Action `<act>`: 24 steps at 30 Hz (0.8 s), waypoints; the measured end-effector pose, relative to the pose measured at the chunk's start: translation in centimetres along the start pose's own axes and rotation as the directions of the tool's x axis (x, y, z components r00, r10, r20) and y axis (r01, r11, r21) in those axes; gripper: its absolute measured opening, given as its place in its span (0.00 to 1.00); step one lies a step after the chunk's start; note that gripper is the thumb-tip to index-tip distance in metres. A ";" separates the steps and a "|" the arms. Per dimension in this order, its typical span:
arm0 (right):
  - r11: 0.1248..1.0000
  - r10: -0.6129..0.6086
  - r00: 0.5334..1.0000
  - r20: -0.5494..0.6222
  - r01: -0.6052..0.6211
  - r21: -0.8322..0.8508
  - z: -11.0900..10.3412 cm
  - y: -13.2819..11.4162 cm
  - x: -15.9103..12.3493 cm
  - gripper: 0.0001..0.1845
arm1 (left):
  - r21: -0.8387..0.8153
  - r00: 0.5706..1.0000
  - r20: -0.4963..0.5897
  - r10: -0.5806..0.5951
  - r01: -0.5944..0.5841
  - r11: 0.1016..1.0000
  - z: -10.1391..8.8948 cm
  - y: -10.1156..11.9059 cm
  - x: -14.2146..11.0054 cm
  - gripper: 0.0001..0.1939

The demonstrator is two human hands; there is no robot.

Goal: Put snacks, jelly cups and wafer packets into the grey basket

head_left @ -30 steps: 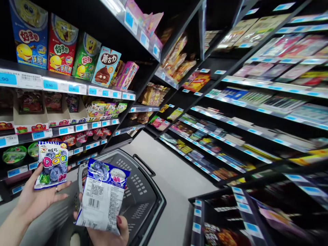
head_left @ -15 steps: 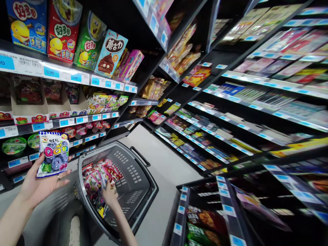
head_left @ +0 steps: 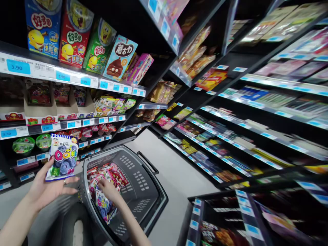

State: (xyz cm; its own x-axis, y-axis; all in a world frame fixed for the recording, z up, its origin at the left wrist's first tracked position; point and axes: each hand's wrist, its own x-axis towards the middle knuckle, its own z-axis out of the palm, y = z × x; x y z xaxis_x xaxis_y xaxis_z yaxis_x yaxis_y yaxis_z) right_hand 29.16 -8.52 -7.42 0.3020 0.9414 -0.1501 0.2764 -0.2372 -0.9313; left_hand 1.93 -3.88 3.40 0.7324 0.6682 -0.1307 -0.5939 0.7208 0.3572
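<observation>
My left hand [head_left: 55, 186] holds up a bag of gummy candy [head_left: 63, 158], white and blue with blueberries on it, thumb at its left edge and other fingers behind and below. Its printed front faces me. Inside the grey shopping basket [head_left: 133, 171], my right hand [head_left: 109, 190] has its fingers curled at the top edge of another blueberry gummy bag [head_left: 101, 205]. Part of their grip is hidden. Around that hand lie several pink and red candy bags [head_left: 112, 174], heaped at the basket's near left side.
Snack boxes [head_left: 74, 37] line the upper left shelf, above open cartons [head_left: 41, 109] of candy bags and lidded cups [head_left: 23, 146]. The pale floor [head_left: 164, 153] runs between this shelf and the packed racks [head_left: 230, 136] on the right. A low shelf [head_left: 193, 222] stands at lower right.
The view has shifted, so everything sits farther right and a little lower. In the basket, the blueberry bag by my right hand now shows its printed face. My left hand still holds its bag.
</observation>
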 end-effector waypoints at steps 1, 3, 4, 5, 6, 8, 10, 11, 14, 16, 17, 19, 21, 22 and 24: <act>1.000 -0.022 0.999 0.047 0.023 -0.003 -0.2 -2.2 -0.3 0.10 | 0.011 0.999 0.022 -0.034 0.034 0.999 0.0 -0.2 0.1 0.25; 0.991 -0.131 0.990 0.053 0.130 0.019 0.3 -6.7 -2.0 0.16 | 0.040 0.995 0.033 -0.090 0.088 0.995 0.1 -0.9 0.2 0.25; 0.980 -0.200 0.979 -0.023 0.201 0.005 1.0 -8.7 -3.1 0.19 | 0.059 0.995 0.027 -0.099 0.098 0.993 0.1 -1.4 0.3 0.23; 0.967 -0.255 0.962 -0.092 0.257 0.002 1.9 -10.3 -4.3 0.22 | 0.082 0.995 0.016 -0.097 0.096 0.992 0.0 -2.0 0.4 0.22; 0.955 -0.287 0.951 -0.116 0.293 0.040 3.0 -11.4 -5.3 0.27 | 0.106 0.996 0.000 -0.085 0.085 0.991 0.0 -2.7 0.6 0.21; 0.931 -0.273 0.960 -0.059 0.280 0.233 5.4 -12.2 -6.5 0.34 | 0.155 0.998 -0.060 -0.024 0.034 0.987 -0.2 -4.0 1.0 0.19; 0.857 -0.192 0.981 0.005 0.165 0.488 7.3 -11.6 -6.6 0.32 | 0.274 0.980 -0.167 0.106 -0.057 0.960 -0.4 -4.9 1.6 0.20; 0.795 -0.136 0.991 0.004 0.106 0.597 7.9 -11.1 -6.4 0.30 | 0.373 0.954 -0.217 0.205 -0.113 0.921 -0.6 -5.0 1.8 0.20; 0.624 0.027 0.998 -0.050 0.023 0.781 8.2 -9.9 -5.5 0.25 | 0.675 0.863 -0.238 0.445 -0.182 0.715 -0.9 -4.2 2.4 0.28; 0.590 0.057 0.997 -0.048 0.005 0.807 7.6 -9.6 -5.2 0.24 | 0.758 0.881 -0.214 0.422 -0.123 0.640 -0.8 -3.4 2.4 0.31; 0.597 0.055 0.997 -0.049 0.006 0.802 7.3 -9.5 -5.2 0.24 | 0.778 0.906 -0.201 0.372 -0.083 0.623 -0.8 -3.1 2.5 0.29; 0.633 0.040 0.996 -0.076 0.033 0.774 6.7 -9.4 -5.2 0.25 | 0.809 0.946 -0.174 0.273 -0.021 0.588 -0.6 -2.8 2.5 0.21; 0.671 0.028 0.992 -0.122 0.071 0.738 6.4 -9.0 -5.2 0.27 | 0.837 0.959 -0.157 0.236 0.003 0.547 -0.4 -2.9 2.6 0.14; 0.686 0.026 0.990 -0.141 0.085 0.723 6.3 -8.8 -5.3 0.28 | 0.849 0.960 -0.158 0.230 0.013 0.529 -0.4 -3.0 2.7 0.12; 0.703 0.028 0.988 -0.152 0.089 0.706 6.3 -8.5 -5.3 0.28 | 0.859 0.959 -0.168 0.226 0.030 0.510 -0.5 -3.3 2.8 0.12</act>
State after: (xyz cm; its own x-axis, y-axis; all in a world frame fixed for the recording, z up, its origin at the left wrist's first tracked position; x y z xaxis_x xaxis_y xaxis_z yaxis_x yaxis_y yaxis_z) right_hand 19.47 -9.96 -0.78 0.4447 0.8871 -0.1240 -0.4228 0.0859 -0.9021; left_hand 5.78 -4.28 1.37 0.5124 0.8351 -0.2002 0.0054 0.2300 0.9732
